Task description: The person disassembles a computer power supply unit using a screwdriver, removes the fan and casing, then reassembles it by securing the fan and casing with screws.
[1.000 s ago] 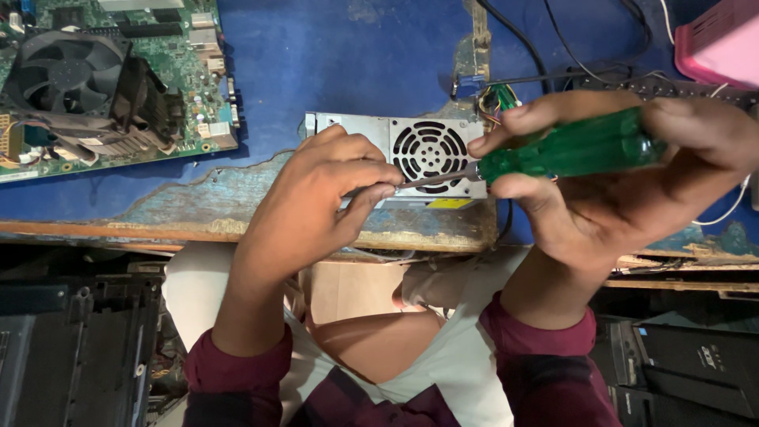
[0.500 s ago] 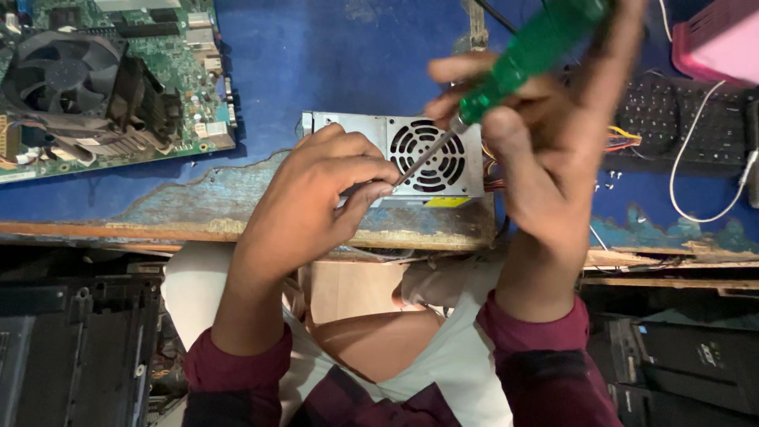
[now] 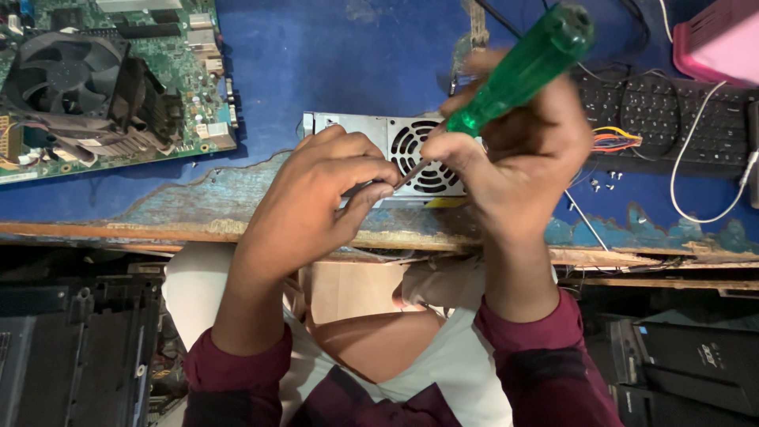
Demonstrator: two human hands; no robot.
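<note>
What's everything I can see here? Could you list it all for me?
Power supply box: one, grey metal with round fan grille, at table edge.
Screwdriver: one, green handle, tip near the grille.
Circuit board: one, green with black fan, top left.
Keyboard: one, black, right.
Cable: one, white, over the keyboard.
Pink box: one, top right corner.
Table: one, blue, worn edge.
Black cases: several, below the table.
Left hand: steadies the box.
Right hand: grips the screwdriver.

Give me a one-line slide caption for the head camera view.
Right hand angles a green-handled screwdriver at a grey power supply steadied by the left hand.
</note>
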